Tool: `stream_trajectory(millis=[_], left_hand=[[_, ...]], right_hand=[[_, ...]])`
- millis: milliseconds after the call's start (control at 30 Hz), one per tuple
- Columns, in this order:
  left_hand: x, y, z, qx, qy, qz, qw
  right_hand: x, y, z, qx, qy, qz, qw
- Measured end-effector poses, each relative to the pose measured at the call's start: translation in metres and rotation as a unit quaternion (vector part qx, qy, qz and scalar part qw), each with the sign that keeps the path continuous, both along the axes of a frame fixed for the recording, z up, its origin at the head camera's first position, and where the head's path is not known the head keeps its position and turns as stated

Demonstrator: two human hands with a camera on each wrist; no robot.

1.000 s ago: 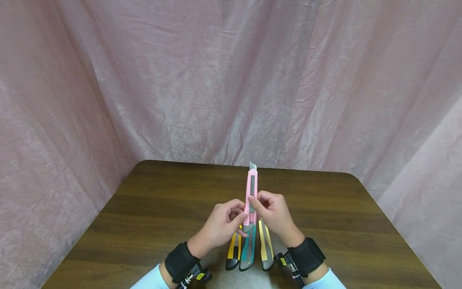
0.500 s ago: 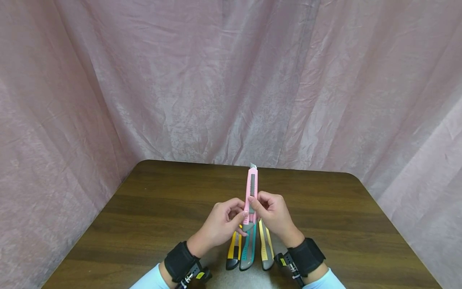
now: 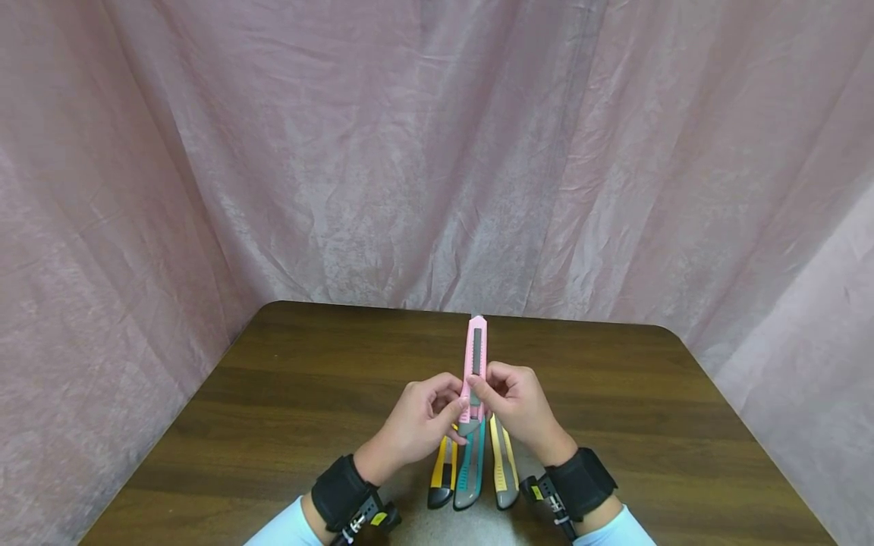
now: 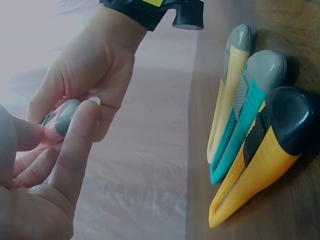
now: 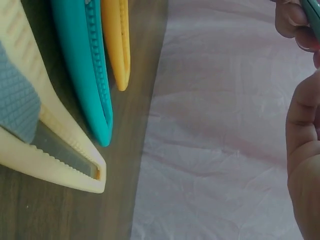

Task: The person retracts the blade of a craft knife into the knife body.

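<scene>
A pink utility knife (image 3: 476, 353) with a grey end cap points away from me, held up above the table by both hands. My left hand (image 3: 426, 421) pinches its lower end between thumb and fingers. My right hand (image 3: 522, 402) grips it from the other side, the thumb lying on the slider. No blade shows past its tip. Beneath lie an orange-and-black utility knife (image 3: 442, 478), a teal one (image 3: 469, 478) and a pale yellow one (image 3: 504, 470), side by side. In the left wrist view the pink knife's grey end (image 4: 66, 117) shows between the fingers.
The brown wooden table (image 3: 328, 364) has rounded far corners. A pink curtain (image 3: 382, 167) hangs behind it and along both sides. Black straps with small cameras circle both wrists, the left strap (image 3: 344, 493) close to the orange knife.
The blade that stuck out of the pink knife's tip has slid back inside. The right thumb has moved slightly down the handle; the three knives on the table stay put.
</scene>
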State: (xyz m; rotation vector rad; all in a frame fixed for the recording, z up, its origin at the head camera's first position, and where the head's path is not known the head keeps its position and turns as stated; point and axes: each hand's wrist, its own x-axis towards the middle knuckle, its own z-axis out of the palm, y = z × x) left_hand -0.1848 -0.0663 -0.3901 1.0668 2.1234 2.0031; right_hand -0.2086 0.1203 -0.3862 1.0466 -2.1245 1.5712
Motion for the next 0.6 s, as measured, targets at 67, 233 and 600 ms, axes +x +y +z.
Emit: stream_trajectory(millis=[67,233,600], left_hand=[[-0.0003,-0.0001,0.0001,0.000,-0.001,0.001,1.0000],[-0.0008,0.0003,-0.0004,0.003,-0.006,0.003,1.0000],[-0.0004,0.0006,0.0009,0.000,-0.001,0.017,0.9999]], right_hand=[[-0.0002,-0.0001,0.0003,0.003,-0.001,-0.001,1.0000],[-0.0009,0.0004,0.0004,0.008,-0.018,0.003,0.9998],[-0.0015,0.0007,-0.0003,0.010,-0.014,0.019,0.9997]])
